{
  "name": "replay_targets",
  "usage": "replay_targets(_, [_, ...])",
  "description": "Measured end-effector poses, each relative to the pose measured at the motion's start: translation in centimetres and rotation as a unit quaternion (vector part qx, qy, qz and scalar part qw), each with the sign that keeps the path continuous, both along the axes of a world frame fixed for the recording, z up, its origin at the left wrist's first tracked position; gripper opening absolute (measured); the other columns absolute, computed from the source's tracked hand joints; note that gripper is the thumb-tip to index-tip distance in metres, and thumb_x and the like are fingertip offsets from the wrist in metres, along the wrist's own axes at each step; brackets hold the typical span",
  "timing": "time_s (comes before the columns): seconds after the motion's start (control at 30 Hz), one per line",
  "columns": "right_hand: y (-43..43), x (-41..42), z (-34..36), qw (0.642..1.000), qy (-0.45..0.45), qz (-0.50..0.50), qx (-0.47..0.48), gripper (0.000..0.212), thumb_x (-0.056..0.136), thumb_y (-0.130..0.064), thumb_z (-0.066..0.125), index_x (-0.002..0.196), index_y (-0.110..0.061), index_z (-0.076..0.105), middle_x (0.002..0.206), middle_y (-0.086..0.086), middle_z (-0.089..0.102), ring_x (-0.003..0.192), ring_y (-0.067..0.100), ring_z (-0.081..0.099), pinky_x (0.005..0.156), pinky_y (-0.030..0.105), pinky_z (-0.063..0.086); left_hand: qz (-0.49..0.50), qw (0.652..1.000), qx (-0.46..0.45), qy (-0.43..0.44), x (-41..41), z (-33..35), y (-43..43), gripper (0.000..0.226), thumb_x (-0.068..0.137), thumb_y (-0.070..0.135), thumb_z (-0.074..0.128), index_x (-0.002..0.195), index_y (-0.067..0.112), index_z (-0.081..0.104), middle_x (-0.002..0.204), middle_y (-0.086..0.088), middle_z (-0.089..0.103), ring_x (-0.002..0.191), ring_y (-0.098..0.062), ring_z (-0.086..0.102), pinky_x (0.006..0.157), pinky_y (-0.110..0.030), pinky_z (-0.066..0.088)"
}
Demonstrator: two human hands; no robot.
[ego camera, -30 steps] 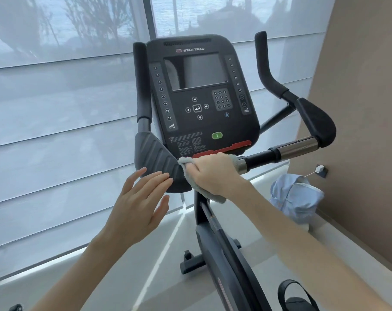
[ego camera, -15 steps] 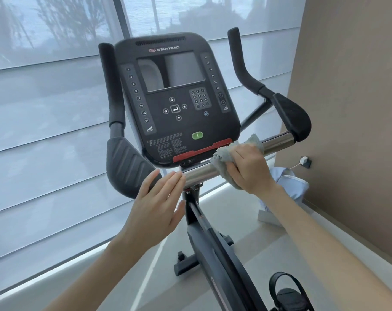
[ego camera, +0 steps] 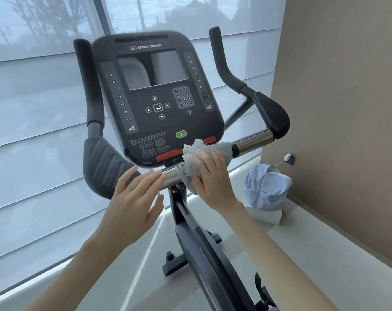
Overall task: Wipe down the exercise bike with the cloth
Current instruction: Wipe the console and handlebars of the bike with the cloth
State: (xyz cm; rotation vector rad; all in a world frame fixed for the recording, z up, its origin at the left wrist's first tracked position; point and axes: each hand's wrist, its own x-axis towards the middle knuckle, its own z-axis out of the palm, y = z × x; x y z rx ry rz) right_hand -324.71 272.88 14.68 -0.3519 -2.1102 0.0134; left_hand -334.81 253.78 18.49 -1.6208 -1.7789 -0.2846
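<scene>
Slid leftward: right hand (ego camera: 209, 176) clutching bunched grey-green terry cloth (ego camera: 204, 153) on chrome handlebar (ego camera: 253, 142); left hand (ego camera: 134, 196) flat, fingers spread.

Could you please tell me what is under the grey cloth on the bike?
The cloth wraps the chrome handlebar, pressed by the right hand. The bar emerges on both sides; the covered stretch cannot be seen.

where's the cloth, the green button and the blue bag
cloth (ego camera: 209, 151), head view, upper fold above the right hand's fingers
green button (ego camera: 181, 134), head view, centre of the button on the console
blue bag (ego camera: 268, 189), head view, middle of its front
</scene>
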Motion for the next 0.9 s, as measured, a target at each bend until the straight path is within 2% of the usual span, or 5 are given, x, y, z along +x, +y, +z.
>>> replay_targets(0.13, [2.4, 1.0, -1.1, 0.999, 0.047, -0.006, -0.020, 0.056, 0.101, -0.036, 0.020, 0.120, -0.001, 0.060, 0.124, 0.018, 0.059, 0.122, 0.034, 0.049, 0.112, 0.049, 0.022, -0.014, 1.000, -0.007, -0.013, -0.2, 0.3, -0.2, 0.039, 0.091, 0.023, 0.046, 0.118, 0.002, 0.065, 0.118, -0.009, 0.066, 0.106, -0.025, 0.064, 0.107, -0.049, 0.035])
replay_targets(0.33, [-2.7, -2.5, -2.2, 0.980, 0.131, -0.022, -0.149, 0.042, 0.099, -0.027, 0.034, 0.128, -0.002, 0.050, 0.139, 0.018, 0.045, 0.137, 0.033, 0.031, 0.115, 0.056, 0.013, -0.022, 0.999, -0.017, -0.016, -0.8, 0.4, -1.1, 0.039, 0.089, 0.019, 0.048, 0.119, 0.000, 0.064, 0.119, -0.012, 0.065, 0.107, -0.028, 0.064, 0.106, -0.050, 0.036])
replay_targets(0.53, [-2.5, -2.0, -2.7, 0.991, 0.115, -0.021, -0.066, 0.043, 0.100, -0.034, 0.030, 0.131, -0.011, 0.048, 0.138, 0.015, 0.049, 0.134, 0.031, 0.035, 0.114, 0.053, 0.016, -0.029, 1.000, -0.008, -0.003, -1.1, 0.4, -2.1, 0.039, 0.089, 0.018, 0.050, 0.121, -0.001, 0.061, 0.121, -0.013, 0.063, 0.110, -0.029, 0.060, 0.104, -0.053, 0.037])
replay_targets(0.73, [-2.1, -1.9, -2.0, 0.959, 0.181, -0.021, -0.218, 0.043, 0.097, -0.020, 0.035, 0.135, -0.001, 0.044, 0.145, 0.019, 0.037, 0.140, 0.031, 0.025, 0.112, 0.058, 0.016, -0.020, 1.000, 0.008, 0.004, -1.6, -0.1, -2.7, 0.041, 0.091, 0.023, 0.046, 0.122, -0.001, 0.060, 0.120, -0.012, 0.063, 0.113, -0.028, 0.058, 0.108, -0.050, 0.034])
replay_targets(0.9, [-5.4, -3.6, -2.4, 0.983, 0.132, -0.036, -0.119, 0.043, 0.097, -0.039, 0.036, 0.128, -0.016, 0.055, 0.141, 0.012, 0.046, 0.135, 0.036, 0.032, 0.111, 0.060, 0.016, -0.017, 1.000, 0.022, 0.004, -1.5, -0.5, -2.5, 0.040, 0.090, 0.022, 0.048, 0.120, -0.001, 0.061, 0.119, -0.012, 0.064, 0.111, -0.029, 0.059, 0.107, -0.052, 0.034])
